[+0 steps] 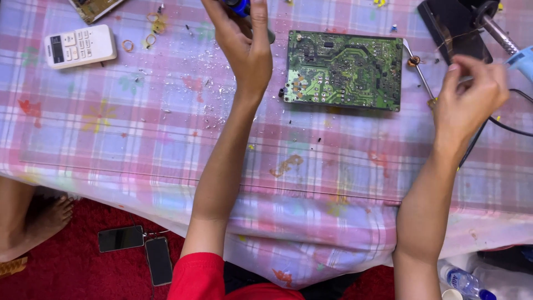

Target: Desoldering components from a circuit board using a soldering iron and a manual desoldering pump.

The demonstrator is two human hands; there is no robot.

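A green circuit board (344, 69) lies solder side up on the plaid tablecloth (139, 139). My left hand (244, 47) is raised to the board's left and is closed around a blue-handled tool (239, 6) that is cut off by the top edge. My right hand (469, 97) is right of the board, with its fingers pinched on a thin strand that looks like solder wire. It is beside a light blue soldering iron (513, 53) resting in a black stand (452, 25).
A white remote control (80, 46) lies at the far left, with rubber bands (150, 33) and metal scraps scattered nearby. Two dark phones (139, 247) lie on the red carpet below. Another person's bare foot (33, 222) is at the left. A plastic bottle (463, 280) lies bottom right.
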